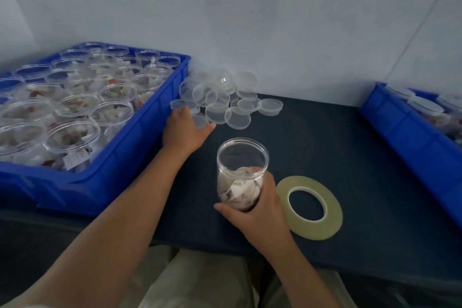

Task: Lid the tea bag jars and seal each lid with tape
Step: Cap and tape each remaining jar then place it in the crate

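Note:
A clear plastic jar (pixel 241 160) with tea bags inside stands open-topped on the dark table, and my right hand (pixel 257 204) grips its lower part. My left hand (pixel 186 129) reaches to the pile of clear lids (pixel 225 100) beside the left crate; its fingers lie on one lid (pixel 202 122) at the pile's near edge, thumb stretched to the right. Whether the fingers curl round that lid is hidden. A flat roll of clear tape (pixel 310 206) lies on the table just right of the jar.
A blue crate (pixel 140 147) on the left holds several open jars of tea bags. A second blue crate (pixel 410 132) at the right edge holds lidded jars. A pale wall stands close behind. My lap shows below the table's front edge.

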Action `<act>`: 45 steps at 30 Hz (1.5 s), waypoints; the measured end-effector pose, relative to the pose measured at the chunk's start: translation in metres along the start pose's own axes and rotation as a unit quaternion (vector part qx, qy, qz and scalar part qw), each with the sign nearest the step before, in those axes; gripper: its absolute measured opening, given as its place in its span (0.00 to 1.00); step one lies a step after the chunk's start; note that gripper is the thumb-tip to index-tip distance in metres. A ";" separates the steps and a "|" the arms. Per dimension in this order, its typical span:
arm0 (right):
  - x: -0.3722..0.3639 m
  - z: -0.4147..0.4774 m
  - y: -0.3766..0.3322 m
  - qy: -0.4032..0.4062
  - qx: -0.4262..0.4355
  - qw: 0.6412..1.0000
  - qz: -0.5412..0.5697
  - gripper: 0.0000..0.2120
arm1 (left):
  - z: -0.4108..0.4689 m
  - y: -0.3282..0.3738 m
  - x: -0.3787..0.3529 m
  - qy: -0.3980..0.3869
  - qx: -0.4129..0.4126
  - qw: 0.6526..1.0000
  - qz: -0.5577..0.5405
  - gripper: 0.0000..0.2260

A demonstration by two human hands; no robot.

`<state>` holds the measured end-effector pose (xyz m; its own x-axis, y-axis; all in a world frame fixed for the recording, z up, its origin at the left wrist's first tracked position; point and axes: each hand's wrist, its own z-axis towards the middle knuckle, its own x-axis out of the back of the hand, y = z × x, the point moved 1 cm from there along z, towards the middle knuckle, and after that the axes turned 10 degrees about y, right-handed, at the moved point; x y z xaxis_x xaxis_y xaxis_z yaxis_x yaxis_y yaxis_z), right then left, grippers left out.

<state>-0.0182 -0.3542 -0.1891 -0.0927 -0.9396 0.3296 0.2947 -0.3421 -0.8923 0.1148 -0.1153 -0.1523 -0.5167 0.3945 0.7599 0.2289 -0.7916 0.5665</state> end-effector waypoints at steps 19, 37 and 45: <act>-0.003 0.003 0.004 -0.020 0.032 0.999 0.008 0.44 | -0.078 0.056 0.074 -0.161 0.014 0.812 -0.561 0.28; -0.004 0.000 0.006 -0.028 0.042 0.999 0.013 0.43 | -0.124 0.056 0.119 -0.256 -0.212 0.943 -0.023 0.53; -0.003 0.002 0.001 -0.033 0.079 0.996 -0.002 0.38 | -0.143 0.090 0.096 -0.212 -0.205 0.955 0.033 0.36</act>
<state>-0.0157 -0.3514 -0.1907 -0.0329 -0.9331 0.3581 0.4411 -0.3351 -0.8325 -0.0318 -0.2150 -0.0743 -0.1112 0.4220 0.8997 -0.1372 -0.9032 0.4067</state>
